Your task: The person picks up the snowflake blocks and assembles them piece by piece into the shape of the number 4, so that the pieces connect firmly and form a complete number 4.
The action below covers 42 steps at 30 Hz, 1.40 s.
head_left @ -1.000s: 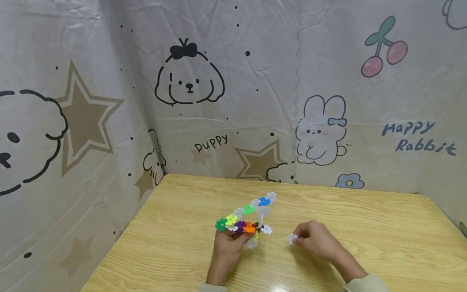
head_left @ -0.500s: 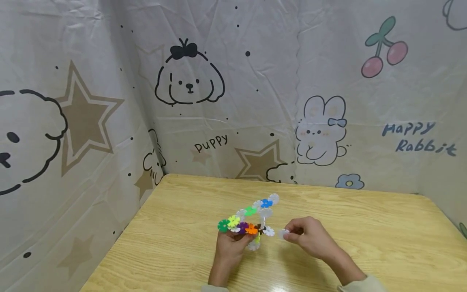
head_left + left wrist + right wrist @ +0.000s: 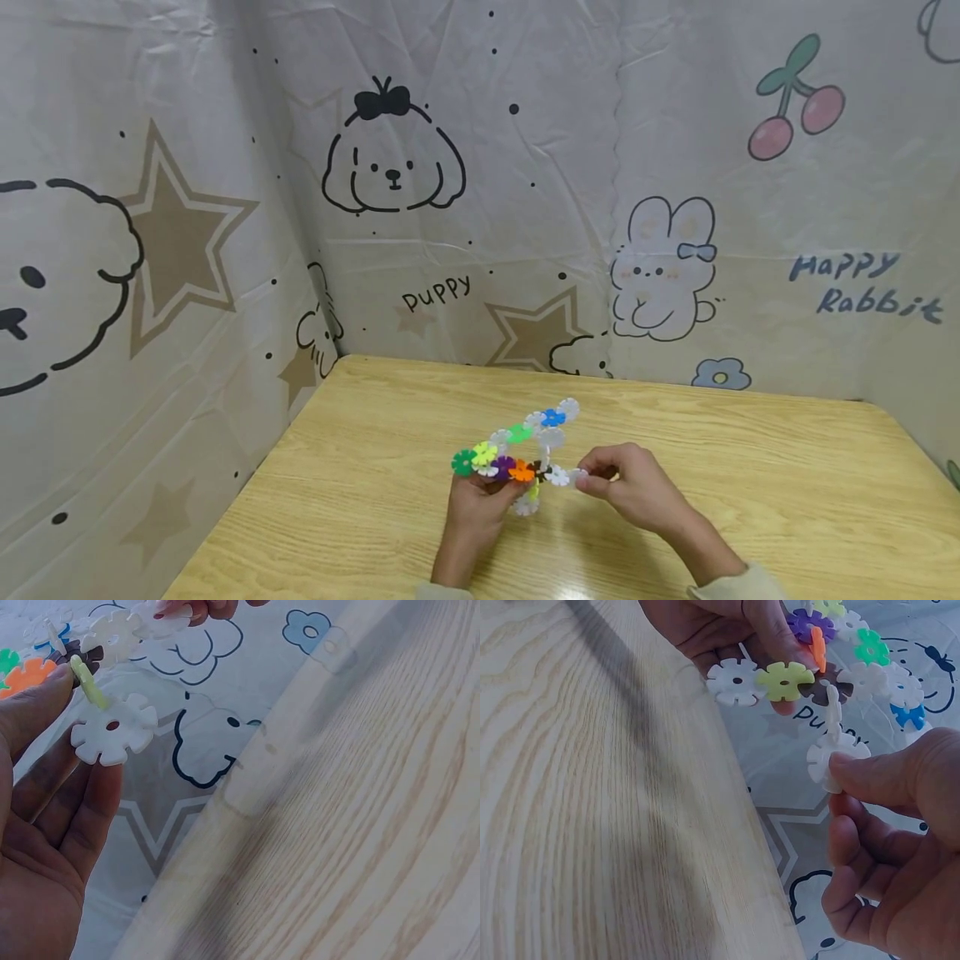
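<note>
My left hand (image 3: pixel 477 506) grips a chain of interlocking snowflake discs, its thumb beside the orange disc (image 3: pixel 522 470). Green, yellow, purple, blue, brown and white discs make up the branching chain. In the left wrist view a white disc (image 3: pixel 114 729) hangs at the lower end, joined to a yellow-green one (image 3: pixel 88 681). My right hand (image 3: pixel 637 487) pinches a white disc (image 3: pixel 838 761) between thumb and index finger. That disc's slotted edge meets the edge-on white disc (image 3: pixel 833 712) which joins the brown disc (image 3: pixel 826 688).
Under both hands lies a wood-grain table (image 3: pixel 337 517). A pale cloth (image 3: pixel 525 208) printed with cartoon animals and stars hangs along the table's back and left sides.
My right hand has moved left, bringing its white disc from apart up to the chain's white end disc. The left hand and chain have shifted slightly right.
</note>
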Each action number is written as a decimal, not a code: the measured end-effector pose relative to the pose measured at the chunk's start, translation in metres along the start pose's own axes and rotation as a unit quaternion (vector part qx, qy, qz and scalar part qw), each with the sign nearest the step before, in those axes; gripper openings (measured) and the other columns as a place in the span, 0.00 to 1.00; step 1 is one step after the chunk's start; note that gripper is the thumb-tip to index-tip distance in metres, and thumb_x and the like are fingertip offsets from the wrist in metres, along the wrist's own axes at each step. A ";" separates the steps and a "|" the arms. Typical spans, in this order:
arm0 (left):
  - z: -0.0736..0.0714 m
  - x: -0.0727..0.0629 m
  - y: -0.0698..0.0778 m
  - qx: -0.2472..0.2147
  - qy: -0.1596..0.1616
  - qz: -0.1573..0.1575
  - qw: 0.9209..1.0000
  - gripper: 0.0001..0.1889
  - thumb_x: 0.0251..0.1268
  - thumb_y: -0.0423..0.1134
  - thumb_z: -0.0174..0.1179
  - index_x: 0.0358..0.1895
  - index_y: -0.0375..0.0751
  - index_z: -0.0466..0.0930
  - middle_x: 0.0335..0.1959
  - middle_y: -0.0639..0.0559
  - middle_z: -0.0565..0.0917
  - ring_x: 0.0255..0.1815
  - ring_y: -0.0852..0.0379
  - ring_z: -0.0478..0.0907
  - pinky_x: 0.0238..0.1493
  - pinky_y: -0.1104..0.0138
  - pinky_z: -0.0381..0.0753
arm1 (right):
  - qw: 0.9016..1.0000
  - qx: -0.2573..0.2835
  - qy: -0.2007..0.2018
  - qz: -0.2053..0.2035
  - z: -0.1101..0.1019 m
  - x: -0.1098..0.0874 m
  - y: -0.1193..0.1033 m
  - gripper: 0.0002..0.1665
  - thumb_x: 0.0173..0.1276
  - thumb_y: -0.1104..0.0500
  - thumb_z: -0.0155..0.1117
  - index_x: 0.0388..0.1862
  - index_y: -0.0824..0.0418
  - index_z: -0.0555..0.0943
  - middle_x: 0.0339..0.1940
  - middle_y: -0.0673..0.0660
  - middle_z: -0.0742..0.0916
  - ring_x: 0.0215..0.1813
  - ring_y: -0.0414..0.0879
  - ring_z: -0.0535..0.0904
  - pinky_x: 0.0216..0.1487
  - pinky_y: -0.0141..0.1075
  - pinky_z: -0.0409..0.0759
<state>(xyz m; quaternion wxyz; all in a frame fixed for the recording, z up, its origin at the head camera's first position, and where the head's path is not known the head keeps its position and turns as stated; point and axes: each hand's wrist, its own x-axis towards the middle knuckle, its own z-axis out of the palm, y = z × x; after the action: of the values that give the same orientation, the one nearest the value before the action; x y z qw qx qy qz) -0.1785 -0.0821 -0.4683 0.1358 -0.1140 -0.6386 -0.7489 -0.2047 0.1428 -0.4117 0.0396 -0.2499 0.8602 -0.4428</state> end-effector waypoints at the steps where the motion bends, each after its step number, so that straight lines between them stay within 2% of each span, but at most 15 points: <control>1: 0.000 0.000 -0.001 0.003 0.000 -0.001 1.000 0.12 0.56 0.22 0.70 0.42 0.21 0.82 0.39 0.34 0.86 0.40 0.56 0.85 0.45 0.66 0.83 | 1.000 -0.001 0.001 -0.001 0.000 0.000 0.000 0.05 0.67 0.60 0.70 0.31 0.59 0.86 0.26 0.46 0.83 0.33 0.42 0.77 0.32 0.35 0.76; 11: 0.003 -0.002 0.001 0.011 0.009 -0.023 1.000 0.11 0.54 0.21 0.71 0.41 0.23 0.82 0.38 0.36 0.86 0.38 0.59 0.85 0.44 0.67 0.83 | 0.999 -0.035 0.030 -0.012 0.002 -0.002 -0.001 0.05 0.65 0.64 0.70 0.30 0.56 0.87 0.29 0.44 0.84 0.32 0.40 0.76 0.32 0.35 0.76; 17: 0.004 -0.002 0.000 0.008 0.014 -0.016 1.000 0.10 0.52 0.19 0.70 0.39 0.22 0.82 0.36 0.35 0.86 0.36 0.61 0.84 0.41 0.67 0.83 | 0.998 -0.025 0.057 -0.026 0.008 -0.004 0.002 0.07 0.63 0.66 0.71 0.28 0.55 0.87 0.29 0.44 0.84 0.30 0.39 0.75 0.28 0.34 0.76; 23: 0.004 -0.002 0.000 0.018 0.012 -0.031 0.999 0.10 0.54 0.21 0.71 0.40 0.24 0.83 0.37 0.37 0.87 0.36 0.61 0.84 0.42 0.68 0.82 | 0.995 -0.019 0.095 -0.017 0.017 -0.006 0.004 0.08 0.62 0.67 0.72 0.27 0.55 0.86 0.31 0.46 0.86 0.30 0.39 0.75 0.28 0.33 0.75; 29: 0.003 -0.002 0.002 0.071 0.003 -0.044 0.997 0.09 0.56 0.26 0.72 0.39 0.29 0.86 0.37 0.43 0.88 0.38 0.60 0.84 0.43 0.68 0.82 | 0.996 -0.004 0.087 -0.015 0.016 -0.008 0.006 0.05 0.65 0.65 0.71 0.30 0.57 0.86 0.34 0.48 0.87 0.36 0.42 0.80 0.35 0.36 0.80; 36: 0.005 -0.002 0.004 0.087 0.002 -0.046 0.995 0.09 0.56 0.28 0.73 0.40 0.31 0.87 0.37 0.45 0.88 0.39 0.59 0.84 0.44 0.67 0.82 | 0.997 0.007 0.074 -0.028 0.014 -0.008 0.009 0.05 0.66 0.64 0.70 0.30 0.56 0.86 0.33 0.47 0.87 0.36 0.41 0.80 0.35 0.36 0.81; 42: 0.004 -0.001 0.004 0.084 0.002 -0.052 0.995 0.10 0.56 0.29 0.73 0.41 0.31 0.86 0.39 0.46 0.87 0.41 0.57 0.84 0.46 0.67 0.82 | 0.998 0.014 0.067 -0.012 0.014 -0.008 0.008 0.03 0.67 0.63 0.69 0.33 0.59 0.85 0.33 0.48 0.86 0.35 0.42 0.78 0.34 0.35 0.80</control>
<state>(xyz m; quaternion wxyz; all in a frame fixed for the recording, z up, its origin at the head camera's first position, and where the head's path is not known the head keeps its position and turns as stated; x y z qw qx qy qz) -0.1761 -0.0785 -0.4641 0.1072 -0.0679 -0.7039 -0.6989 -0.1972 0.1402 -0.4279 -0.0201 -0.2297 0.8515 -0.4710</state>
